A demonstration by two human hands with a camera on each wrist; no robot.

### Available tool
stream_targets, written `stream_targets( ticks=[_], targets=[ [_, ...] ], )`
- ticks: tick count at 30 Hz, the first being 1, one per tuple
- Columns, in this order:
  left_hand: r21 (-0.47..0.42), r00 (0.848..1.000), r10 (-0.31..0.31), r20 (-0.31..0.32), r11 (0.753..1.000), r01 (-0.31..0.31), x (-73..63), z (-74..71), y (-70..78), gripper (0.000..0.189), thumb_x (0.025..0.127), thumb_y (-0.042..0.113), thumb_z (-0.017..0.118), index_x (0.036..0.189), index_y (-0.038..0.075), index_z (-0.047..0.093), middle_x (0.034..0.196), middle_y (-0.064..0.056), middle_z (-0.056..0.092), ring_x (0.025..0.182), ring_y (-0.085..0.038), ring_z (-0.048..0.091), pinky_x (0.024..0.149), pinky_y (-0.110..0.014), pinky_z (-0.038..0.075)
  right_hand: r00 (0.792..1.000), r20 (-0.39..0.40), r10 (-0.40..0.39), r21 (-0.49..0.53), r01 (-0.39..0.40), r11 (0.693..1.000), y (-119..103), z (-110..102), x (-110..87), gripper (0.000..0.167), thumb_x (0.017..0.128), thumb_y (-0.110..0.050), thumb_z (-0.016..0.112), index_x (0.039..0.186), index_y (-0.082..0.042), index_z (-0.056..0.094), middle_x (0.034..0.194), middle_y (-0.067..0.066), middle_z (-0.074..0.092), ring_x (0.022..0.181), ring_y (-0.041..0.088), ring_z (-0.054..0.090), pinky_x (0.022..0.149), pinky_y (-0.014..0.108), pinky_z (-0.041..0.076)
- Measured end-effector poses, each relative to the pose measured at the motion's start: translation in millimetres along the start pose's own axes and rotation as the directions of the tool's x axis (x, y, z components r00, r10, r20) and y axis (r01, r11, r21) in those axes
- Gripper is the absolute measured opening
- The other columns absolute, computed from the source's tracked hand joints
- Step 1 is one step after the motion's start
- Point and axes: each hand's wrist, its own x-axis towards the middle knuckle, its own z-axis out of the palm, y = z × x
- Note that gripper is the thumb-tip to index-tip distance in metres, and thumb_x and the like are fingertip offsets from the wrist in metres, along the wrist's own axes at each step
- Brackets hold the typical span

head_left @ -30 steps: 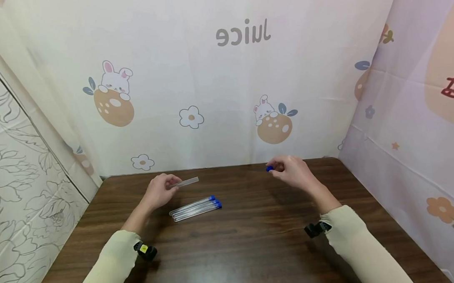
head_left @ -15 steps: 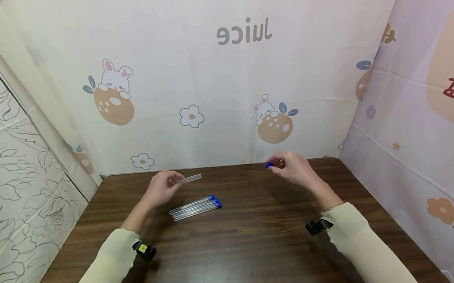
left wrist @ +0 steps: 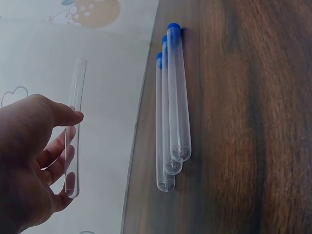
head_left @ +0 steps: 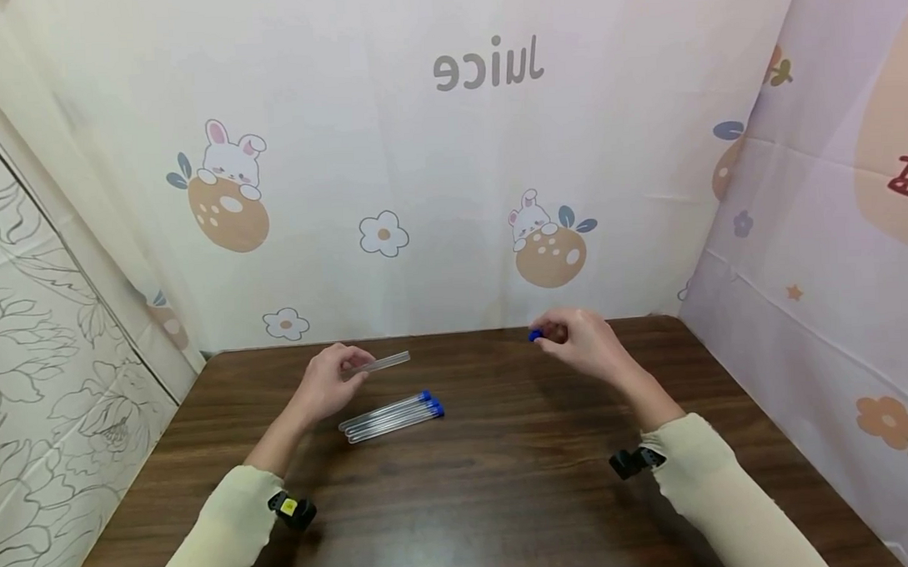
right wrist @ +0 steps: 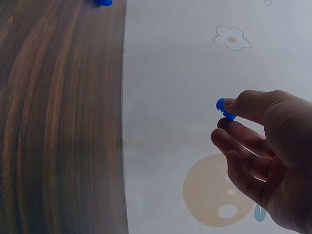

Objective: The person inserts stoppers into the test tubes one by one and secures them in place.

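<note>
My left hand [head_left: 332,379] pinches a clear, uncapped test tube [left wrist: 78,92] between thumb and fingers, above the table. In the head view the tube's open end points right and slightly up; its rounded bottom shows by my lower fingers in the left wrist view. Off to the right, my right hand [head_left: 587,343] pinches a small blue cap [right wrist: 225,108] between thumb and fingertip, the other fingers loosely bent. A wide gap separates the cap from the tube. Three capped test tubes [left wrist: 178,97] lie side by side on the table, just in front of my left hand.
The dark wooden table [head_left: 461,500] runs back to a pale printed curtain [head_left: 450,167]. Another curtain [head_left: 821,262] borders the right side, and a flower-patterned panel [head_left: 43,348] stands at the left. Black wrist cameras [head_left: 292,510] sit at both cuffs.
My left hand has shifted slightly to the right with the test tube. My right hand, still pinching the cap, has barely moved. The capped tubes have stayed in place.
</note>
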Motion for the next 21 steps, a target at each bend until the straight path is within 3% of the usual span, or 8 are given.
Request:
stream_targets(
  ticks=[11, 21],
  targets=[
    [-0.013, 1.0, 0.024, -0.011, 1.0, -0.024, -3.1, 3.3, 2.4, 0.016, 0.099, -0.001, 0.078, 0.113, 0.006, 0.081, 0.111, -0.014, 0.079, 0.104, -0.029, 0.071, 0.093, -0.045, 0.058, 1.0, -0.005, -0.018, 0.009, 0.018, 1.0, -1, 3, -4.1, 0.018, 0.1, -0.005, 0.081, 0.118, -0.007, 0.085, 0.111, 0.012, 0.084, 0.086, 0.015, 0.068, 0.073, 0.027, 0.053],
    [-0.031, 0.999, 0.039, -0.011, 0.999, -0.039, -3.8, 8.5, 8.5, 0.017, 0.098, -0.001, 0.079, 0.113, 0.007, 0.082, 0.109, -0.012, 0.078, 0.102, -0.028, 0.071, 0.092, -0.041, 0.058, 1.0, 0.006, -0.031, 0.106, 0.03, 0.994, -2, 12, -7.8, 0.016, 0.099, -0.003, 0.082, 0.115, -0.007, 0.084, 0.109, 0.013, 0.084, 0.084, 0.012, 0.069, 0.071, 0.024, 0.055]
  ],
)
